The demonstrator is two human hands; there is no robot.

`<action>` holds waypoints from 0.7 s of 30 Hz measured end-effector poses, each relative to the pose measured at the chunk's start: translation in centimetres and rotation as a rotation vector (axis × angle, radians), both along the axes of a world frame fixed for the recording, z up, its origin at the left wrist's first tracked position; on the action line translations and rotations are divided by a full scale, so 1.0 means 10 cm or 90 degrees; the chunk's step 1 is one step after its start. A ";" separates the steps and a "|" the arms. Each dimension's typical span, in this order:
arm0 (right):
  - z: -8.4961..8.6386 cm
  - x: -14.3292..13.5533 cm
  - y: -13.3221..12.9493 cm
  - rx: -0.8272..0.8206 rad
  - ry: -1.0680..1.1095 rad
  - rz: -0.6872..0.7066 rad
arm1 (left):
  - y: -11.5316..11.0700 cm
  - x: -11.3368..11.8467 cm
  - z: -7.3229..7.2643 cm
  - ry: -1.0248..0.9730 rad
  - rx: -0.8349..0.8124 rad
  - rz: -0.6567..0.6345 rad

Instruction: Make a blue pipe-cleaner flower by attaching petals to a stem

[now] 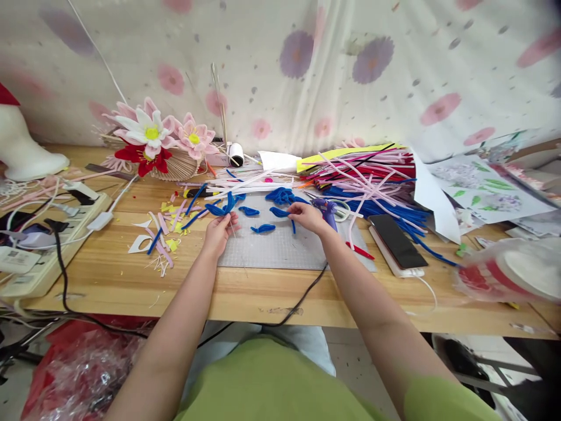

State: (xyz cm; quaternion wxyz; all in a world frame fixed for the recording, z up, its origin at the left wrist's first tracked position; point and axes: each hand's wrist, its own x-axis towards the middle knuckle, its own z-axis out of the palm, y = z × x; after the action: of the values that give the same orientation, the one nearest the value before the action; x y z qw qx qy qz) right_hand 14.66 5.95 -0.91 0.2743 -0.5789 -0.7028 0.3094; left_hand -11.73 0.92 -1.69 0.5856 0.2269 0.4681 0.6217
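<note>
L hand (pixel 218 235) grips prob. part-done blue chenille cluster (pixel 228 203) at L edge of mat (pixel 272 251); R hand (pixel 308 217) at blue petal (pixel 279 212), grip unclear; more petals (pixel 263 228), blue pile (pixel 279 195) separate on mat.

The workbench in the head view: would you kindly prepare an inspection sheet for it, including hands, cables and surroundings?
Surface: wooden table with a grey cutting mat on it.
Job's things: blue petal-shaped pieces on the mat; purple glue gun at its right.
Clutter: pink, yellow and white scraps left of the mat; phone to the right.
Hands: left hand holds a blue piece; right hand is at another, grip unclear.
Cables: black cable crosses the table's front; several more around the power strip.
Surroundings: flower-patterned cloth behind; crumpled clear plastic below, left.
</note>
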 end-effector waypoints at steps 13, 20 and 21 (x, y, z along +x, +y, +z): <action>-0.20 -0.62 -0.23 0.134 -0.050 0.178 | -0.04 -0.03 -0.06 -0.006 0.040 -0.011; -0.27 -0.64 -0.24 0.084 0.163 0.046 | -0.08 0.00 -0.02 0.072 0.040 -0.056; -0.27 -0.64 -0.24 0.061 0.214 0.032 | -0.08 0.01 -0.02 0.076 0.042 -0.056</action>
State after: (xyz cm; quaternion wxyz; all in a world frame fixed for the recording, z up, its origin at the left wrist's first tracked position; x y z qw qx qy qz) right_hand 8.23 3.52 -3.62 0.4074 -0.4873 -0.6753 0.3748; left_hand -11.63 0.13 -1.93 0.5756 0.3028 0.4710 0.5960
